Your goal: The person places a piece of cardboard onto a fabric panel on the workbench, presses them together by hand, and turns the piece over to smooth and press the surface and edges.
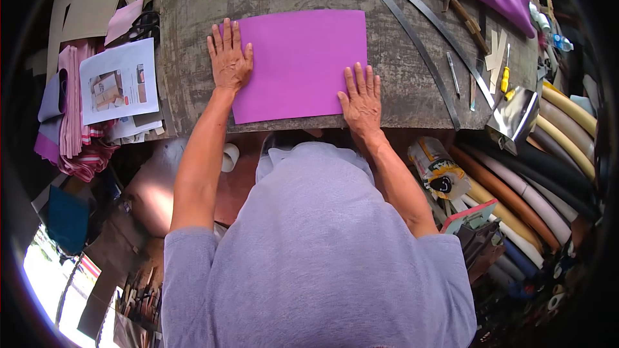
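A flat purple sheet (300, 67), which looks like leather or vinyl, lies on the worn dark worktable (187, 0). My left hand (230, 58) rests flat over its left edge, fingers stretched out and pointing away from me. Near the lower right corner, my right hand (362, 100) lies flat with its fingers spread, partly on the sheet and partly on the table. Neither hand grips anything.
Right of the sheet lie two metal rulers (419, 58), a hammer (469, 24), a pen-like tool (453, 74) and a yellow-handled screwdriver (505, 76). A printed paper (119, 84) lies at left beside scissors (145, 26). Material rolls (541, 212) stand at lower right.
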### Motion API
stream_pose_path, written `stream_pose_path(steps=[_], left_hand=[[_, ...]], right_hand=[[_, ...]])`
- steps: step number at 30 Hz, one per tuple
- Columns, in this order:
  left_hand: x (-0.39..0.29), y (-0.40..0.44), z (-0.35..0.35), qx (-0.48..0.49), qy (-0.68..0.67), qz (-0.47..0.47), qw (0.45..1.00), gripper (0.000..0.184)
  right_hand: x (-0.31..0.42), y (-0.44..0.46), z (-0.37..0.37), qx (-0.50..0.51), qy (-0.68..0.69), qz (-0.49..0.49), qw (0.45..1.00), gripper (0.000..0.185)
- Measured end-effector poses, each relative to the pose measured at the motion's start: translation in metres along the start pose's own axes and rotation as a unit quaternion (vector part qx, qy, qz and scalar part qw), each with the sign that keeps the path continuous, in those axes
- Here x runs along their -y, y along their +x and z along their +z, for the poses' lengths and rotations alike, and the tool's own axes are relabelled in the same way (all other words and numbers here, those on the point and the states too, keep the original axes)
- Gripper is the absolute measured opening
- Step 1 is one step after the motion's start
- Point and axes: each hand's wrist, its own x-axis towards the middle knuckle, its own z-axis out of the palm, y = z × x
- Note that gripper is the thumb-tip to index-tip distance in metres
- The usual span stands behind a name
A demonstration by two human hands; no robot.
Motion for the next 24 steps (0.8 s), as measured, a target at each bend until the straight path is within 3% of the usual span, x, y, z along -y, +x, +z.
stream_pose_path(steps=[5,7,10,13,19,24], left_hand=[[-0.05,-0.005,-0.005,0.088,0.141,-0.042,0.985,0.068],[-0.11,-0.022,0.0,0.034,-0.063,-0.02,0.997,0.069],[-0.192,-0.059,0.002,0.082,-0.108,0.095,0.986,0.067],[-0.177,-0.068,-0.008,0.069,-0.12,0.069,0.988,0.066],[-0.07,-0.11,-0.043,0.066,-0.062,-0.045,0.995,0.069],[-0.022,-0.138,-0.054,0.093,0.008,-0.069,0.993,0.062]], right_hand=[[-0.004,-0.005,0.0,0.001,-0.012,-0.005,1.0,0.064],[-0.003,-0.004,-0.001,0.002,-0.012,-0.011,1.0,0.063],[-0.008,-0.004,0.005,-0.009,-0.022,-0.027,0.999,0.062],[-0.006,-0.005,0.001,-0.002,-0.025,-0.031,0.999,0.062],[-0.004,-0.004,-0.002,0.001,-0.02,-0.03,0.999,0.061],[-0.004,-0.004,-0.003,0.012,-0.035,-0.03,0.999,0.062]])
